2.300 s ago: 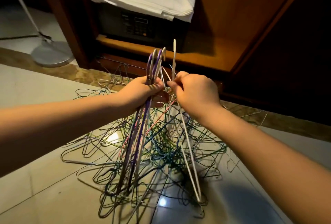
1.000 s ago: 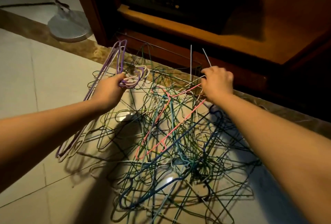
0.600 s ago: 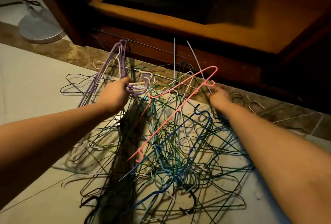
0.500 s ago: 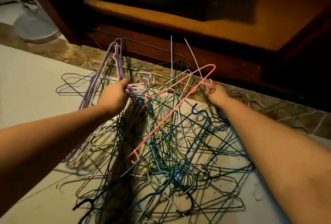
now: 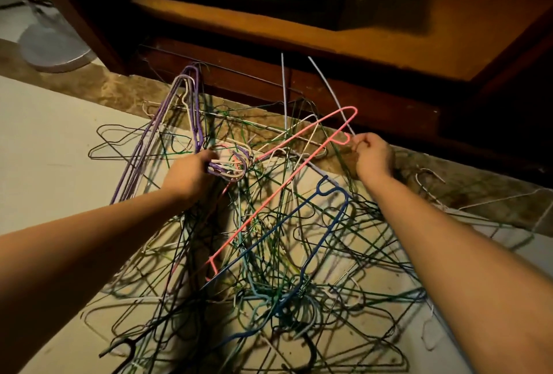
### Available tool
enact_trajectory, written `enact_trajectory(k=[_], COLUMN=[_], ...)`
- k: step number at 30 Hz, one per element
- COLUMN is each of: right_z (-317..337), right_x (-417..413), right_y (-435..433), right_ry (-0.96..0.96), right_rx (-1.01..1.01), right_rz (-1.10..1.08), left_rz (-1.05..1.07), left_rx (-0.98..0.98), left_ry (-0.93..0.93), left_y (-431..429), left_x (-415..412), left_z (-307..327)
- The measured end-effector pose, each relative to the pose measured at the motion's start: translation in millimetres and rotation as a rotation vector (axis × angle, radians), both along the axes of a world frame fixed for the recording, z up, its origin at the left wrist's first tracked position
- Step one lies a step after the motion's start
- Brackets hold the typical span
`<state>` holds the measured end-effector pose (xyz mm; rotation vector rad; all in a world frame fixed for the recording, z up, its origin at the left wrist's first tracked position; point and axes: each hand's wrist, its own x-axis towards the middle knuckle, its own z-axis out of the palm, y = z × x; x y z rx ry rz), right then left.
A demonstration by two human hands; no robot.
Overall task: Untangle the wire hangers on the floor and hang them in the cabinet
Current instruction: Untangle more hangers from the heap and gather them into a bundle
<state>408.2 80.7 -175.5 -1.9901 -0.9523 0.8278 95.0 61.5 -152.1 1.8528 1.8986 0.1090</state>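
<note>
Tangled wire hangers [image 5: 269, 269] cover the floor [image 5: 45, 134] between both arms, up to the cabinet plinth [image 5: 374, 104]. Bare tiles lie open at left, bounded by a round stand base [image 5: 54, 50].

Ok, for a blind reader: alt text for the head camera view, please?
Over a tangled heap of wire hangers on the floor, the left hand grips a bundle of purple hangers and the right hand pinches a pink hanger by its hook. A wooden cabinet stands behind.

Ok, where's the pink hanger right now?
In the head view the pink hanger is centre, raised slanting over the pile, its hook pinched by the right hand. The blue hanger lies just below; the left hand holds purple hangers.
</note>
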Motion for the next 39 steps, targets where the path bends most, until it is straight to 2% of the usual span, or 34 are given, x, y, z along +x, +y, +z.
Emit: enact_trajectory(k=[6,10,14,22,27,33,39], right_z=[-1,-5,-8,-18,-18,12,26], right_x=[-9,-10,-18,-31,-39,-36,-22], right_y=[-19,-33,-41,-66,-81,-76,-37], right_ry=[0.092,0.127,0.179,0.062,0.141,0.083,-0.117], right_rx=[0.033,-0.048,0.072,-0.035,-0.034,0.071,0.026], right_rz=[-0.006,0.042,-0.051,0.015,-0.008,-0.006,0.046], left_rz=[0.061,0.032,0.008,-0.045,-0.054,-0.052,-0.040], left_rx=[-0.018,0.009,0.012,0.032,0.023,0.041,0.030], left_ry=[-0.065,-0.059,-0.052,-0.038,-0.057,-0.037,-0.062], left_y=[2,1,0,-7,-11,-14,-16], left_x=[7,6,3,-9,-15,-16,-16], left_z=[-2,0,0,-6,-8,-3,1])
